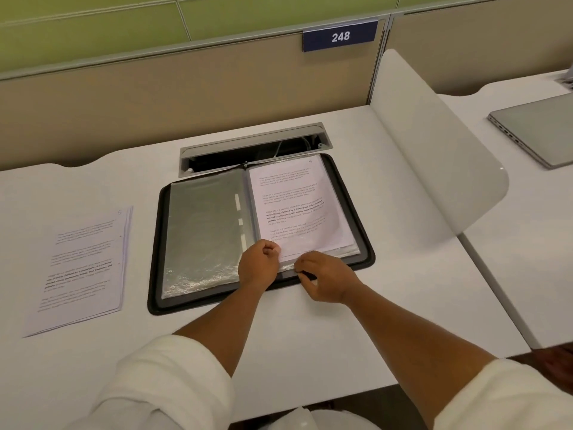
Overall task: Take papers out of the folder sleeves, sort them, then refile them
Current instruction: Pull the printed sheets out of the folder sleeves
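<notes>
Folder [262, 234] is lying open on the desk [403, 274], in front of the cable slot [252, 150]. Left side is showing empty plastic sleeves [201, 237]; right side is holding a printed page [297, 203] in the top sleeve.

Left hand [259, 263] is curled, pinching the near edge of that page at the sleeve mouth. Right hand [322, 279] is pinching the sleeve's near plastic edge, fingers curled, holding it down on the folder. Can't tell whether the page is going in or coming out.

A stack of papers [82, 268] is sitting well apart on the left of the desk, top sheet marked 5. The page in the folder looks marked 4.

Risks, as I'm judging it:
- Sleeve is thin and crinkly; if the right hand's pinch slips, the plastic is going to drag with the page and bunch up.
- Left pinch is at one corner only, so the page could skew and crease or jam at the mouth.
- Pinching two plastic layers together would be closing the opening.

Laptop [539, 128] on the next desk is not involved.
</notes>
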### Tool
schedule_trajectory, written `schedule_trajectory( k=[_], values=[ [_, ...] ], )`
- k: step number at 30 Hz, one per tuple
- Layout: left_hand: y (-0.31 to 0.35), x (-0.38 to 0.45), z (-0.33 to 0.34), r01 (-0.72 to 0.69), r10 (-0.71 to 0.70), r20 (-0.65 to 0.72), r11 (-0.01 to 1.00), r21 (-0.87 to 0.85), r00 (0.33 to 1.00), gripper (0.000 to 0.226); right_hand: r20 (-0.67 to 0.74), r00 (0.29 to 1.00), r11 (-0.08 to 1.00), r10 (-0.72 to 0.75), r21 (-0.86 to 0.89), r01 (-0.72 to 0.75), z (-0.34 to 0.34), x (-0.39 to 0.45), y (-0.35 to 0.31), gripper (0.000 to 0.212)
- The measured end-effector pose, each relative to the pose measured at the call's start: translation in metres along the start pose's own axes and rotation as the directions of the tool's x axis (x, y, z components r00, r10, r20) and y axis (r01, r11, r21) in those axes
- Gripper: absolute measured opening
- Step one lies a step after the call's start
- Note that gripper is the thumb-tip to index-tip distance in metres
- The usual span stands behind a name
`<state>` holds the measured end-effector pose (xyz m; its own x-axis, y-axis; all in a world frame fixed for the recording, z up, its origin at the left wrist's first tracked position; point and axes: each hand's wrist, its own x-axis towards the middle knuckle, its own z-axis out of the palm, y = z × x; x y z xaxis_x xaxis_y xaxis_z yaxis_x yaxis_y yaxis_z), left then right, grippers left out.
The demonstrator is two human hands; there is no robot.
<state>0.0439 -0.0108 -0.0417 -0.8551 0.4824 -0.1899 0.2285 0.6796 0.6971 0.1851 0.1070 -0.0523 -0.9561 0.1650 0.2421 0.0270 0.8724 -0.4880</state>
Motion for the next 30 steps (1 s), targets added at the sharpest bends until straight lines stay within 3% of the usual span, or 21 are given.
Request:
schedule_trajectory(
  k=[4,10,14,17,23,28,30],
  values=[
    [-0.004,-0.001,0.0,-0.016,0.017,0.009,0.992,-0.121,1.0,0.01,0.123,0.992,0.994,-0.024,-0.101,0.037,0.008,0.002,0.004,0.039],
    [-0.016,-0.007,-0.004,-0.088,0.092,0.002,0.954,-0.285,0.996,0.003,0.356,0.887,0.939,0.294,-0.279,-0.199,0.001,0.026,0.0,0.09],
    [-0.031,-0.015,-0.006,-0.116,0.103,-0.061,0.95,-0.289,0.993,0.006,0.407,0.837,0.898,0.365,-0.39,-0.202,0.005,0.032,0.004,0.104],
    [-0.042,-0.018,-0.008,-0.121,0.11,-0.058,0.958,-0.259,0.992,0.012,0.413,0.825,0.883,0.386,-0.425,-0.201,0.008,0.029,0.005,0.103],
    [-0.045,-0.023,-0.013,-0.141,0.156,0.049,0.961,-0.236,0.986,0.031,0.321,0.875,0.888,0.361,-0.405,-0.218,0.018,0.01,-0.001,0.107],
    [-0.046,-0.032,-0.01,-0.123,0.134,0.024,0.958,-0.261,0.991,0.027,0.328,0.885,0.908,0.331,-0.364,-0.205,0.019,0.004,-0.005,0.062],
    [-0.047,-0.037,-0.009,-0.119,0.122,-0.007,0.955,-0.271,0.993,0.023,0.341,0.885,0.911,0.317,-0.368,-0.185,0.017,0.006,-0.004,0.055]
  ],
)
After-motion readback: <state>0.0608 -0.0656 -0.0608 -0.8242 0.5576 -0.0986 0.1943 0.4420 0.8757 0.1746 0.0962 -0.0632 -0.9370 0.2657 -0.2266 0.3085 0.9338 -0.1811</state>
